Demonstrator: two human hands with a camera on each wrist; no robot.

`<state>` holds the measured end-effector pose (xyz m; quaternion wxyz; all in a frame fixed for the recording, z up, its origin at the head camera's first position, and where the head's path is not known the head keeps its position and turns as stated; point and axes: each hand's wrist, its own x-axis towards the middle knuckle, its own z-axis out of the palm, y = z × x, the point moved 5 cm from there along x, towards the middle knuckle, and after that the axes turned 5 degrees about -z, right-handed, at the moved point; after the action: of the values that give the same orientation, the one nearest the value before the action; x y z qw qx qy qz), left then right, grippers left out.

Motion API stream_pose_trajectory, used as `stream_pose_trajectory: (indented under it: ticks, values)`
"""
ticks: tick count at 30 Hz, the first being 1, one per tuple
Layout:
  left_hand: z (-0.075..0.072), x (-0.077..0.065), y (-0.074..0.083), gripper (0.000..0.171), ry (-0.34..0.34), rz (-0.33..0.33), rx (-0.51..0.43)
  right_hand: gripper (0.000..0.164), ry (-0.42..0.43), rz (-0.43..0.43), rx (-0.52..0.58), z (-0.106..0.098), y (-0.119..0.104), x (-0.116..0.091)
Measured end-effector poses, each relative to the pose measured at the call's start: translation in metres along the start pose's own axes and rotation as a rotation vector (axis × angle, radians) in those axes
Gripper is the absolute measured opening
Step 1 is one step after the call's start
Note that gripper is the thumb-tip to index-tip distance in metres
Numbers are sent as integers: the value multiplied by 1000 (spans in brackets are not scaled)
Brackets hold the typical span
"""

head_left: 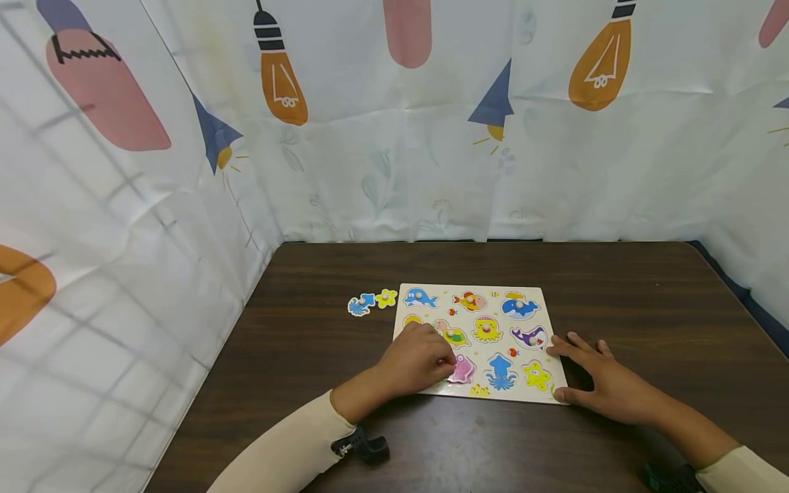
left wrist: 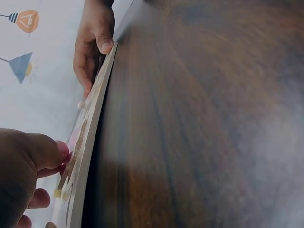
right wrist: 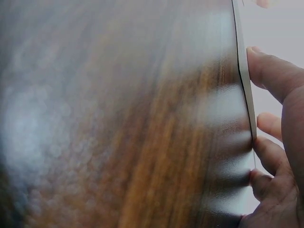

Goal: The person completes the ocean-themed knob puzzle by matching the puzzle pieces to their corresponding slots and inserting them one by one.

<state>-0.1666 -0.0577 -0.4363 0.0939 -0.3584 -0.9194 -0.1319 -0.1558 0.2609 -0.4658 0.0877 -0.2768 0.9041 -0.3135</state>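
A pale wooden peg puzzle board (head_left: 431, 344) with colourful sea animals lies on the dark table. My left hand (head_left: 419, 359) reaches over its near left part and pinches the knob of a pink puzzle piece (head_left: 462, 370). In the left wrist view, thumb (left wrist: 50, 151) and finger meet at the pink knob; the hand hides part of the piece. Spread along the board's right edge, my right hand (head_left: 607, 383) touches it with thumb and fingers. Around the pink piece are a blue squid (head_left: 501, 373), a green turtle (head_left: 456, 336) and a yellow octopus (head_left: 487, 330).
Left of the board, a blue loose piece (head_left: 360, 305) and a yellow star piece (head_left: 386, 298) lie on the brown table (head_left: 320, 356). Patterned white cloth (head_left: 394, 178) hangs behind and at the left.
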Motion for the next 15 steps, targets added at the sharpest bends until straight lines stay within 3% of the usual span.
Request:
stream_pose_trajectory:
  ticks: [15]
  values:
    - [6, 3, 4, 4, -17, -11, -2, 80, -7, 5, 5, 1, 1, 0]
